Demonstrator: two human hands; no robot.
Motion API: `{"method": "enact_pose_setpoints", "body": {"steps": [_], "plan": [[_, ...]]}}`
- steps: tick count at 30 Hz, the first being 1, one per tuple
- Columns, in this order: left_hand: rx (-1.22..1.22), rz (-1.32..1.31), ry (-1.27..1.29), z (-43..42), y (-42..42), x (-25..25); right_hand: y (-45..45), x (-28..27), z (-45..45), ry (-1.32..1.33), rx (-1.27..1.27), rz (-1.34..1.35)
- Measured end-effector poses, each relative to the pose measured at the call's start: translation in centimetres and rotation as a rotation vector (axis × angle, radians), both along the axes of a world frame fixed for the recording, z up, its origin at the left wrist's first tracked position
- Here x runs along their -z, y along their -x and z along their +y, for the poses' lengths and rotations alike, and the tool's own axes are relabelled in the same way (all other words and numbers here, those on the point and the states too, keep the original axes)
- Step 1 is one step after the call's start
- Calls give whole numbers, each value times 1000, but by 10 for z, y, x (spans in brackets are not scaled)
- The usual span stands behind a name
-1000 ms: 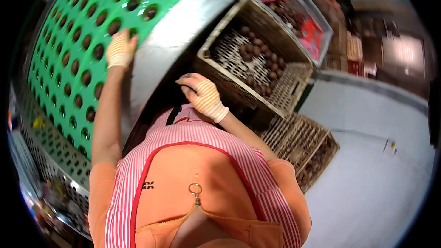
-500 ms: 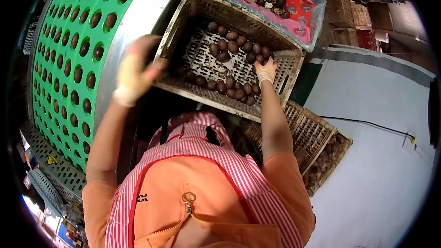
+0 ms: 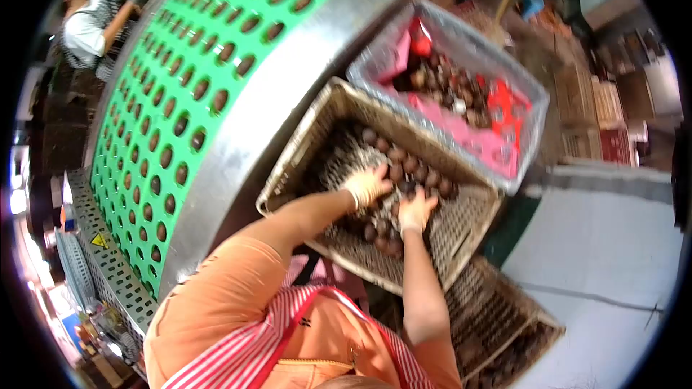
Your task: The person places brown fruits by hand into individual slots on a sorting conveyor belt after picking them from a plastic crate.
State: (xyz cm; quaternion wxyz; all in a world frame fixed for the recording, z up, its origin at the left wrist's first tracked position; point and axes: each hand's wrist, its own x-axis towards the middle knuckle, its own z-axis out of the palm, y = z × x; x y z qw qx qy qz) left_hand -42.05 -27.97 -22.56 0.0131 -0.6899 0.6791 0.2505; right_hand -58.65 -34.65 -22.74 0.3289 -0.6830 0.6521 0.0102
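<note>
Both of my hands, in light gloves with bare fingertips, reach into a worn slatted crate (image 3: 461, 245). My left hand (image 3: 368, 184) is low among brown egg-shaped items (image 3: 417, 167), its fingers pointing right and apart. Beside it, my right hand (image 3: 416, 210) touches the same items with its fingers spread. Neither hand shows an item clearly held, and the undersides of the fingers are hidden. The items lie in loose rows on the crate's perforated floor.
A green perforated surface (image 3: 164, 112) with brown items in its holes curves along the left, edged by metal (image 3: 249, 112). Behind the crate is a grey bin (image 3: 533, 151) with red and pink lining. Another crate (image 3: 497, 317) stands lower right. Another person (image 3: 90, 29) is upper left.
My left hand has moved from the metal edge into the crate, next to my right hand. The view has shifted, and the other person now shows.
</note>
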Motion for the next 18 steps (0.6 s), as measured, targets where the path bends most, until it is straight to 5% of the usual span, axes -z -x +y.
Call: {"method": "enact_pose_setpoints", "body": {"steps": [5, 9, 11, 13, 15, 18], "plan": [[-17, 64, -227, -7, -18, -24, -21, -24, 22, 44, -214, 59], [-405, 340, -299, -3, -23, -45, -48, -37, 29, -68, -68, 76], [-519, 500, -129, 17, -29, -52, -49, -33, 35, -77, -92, 122], [-656, 706, 85, 32, -29, -56, -53, -35, 42, -36, -199, 183], [-862, 1333, 22, 49, -36, -108, -60, -23, 46, 35, -349, 316], [-1020, 1805, 107, 90, -40, -179, -62, -25, 54, 57, -435, 105]]}}
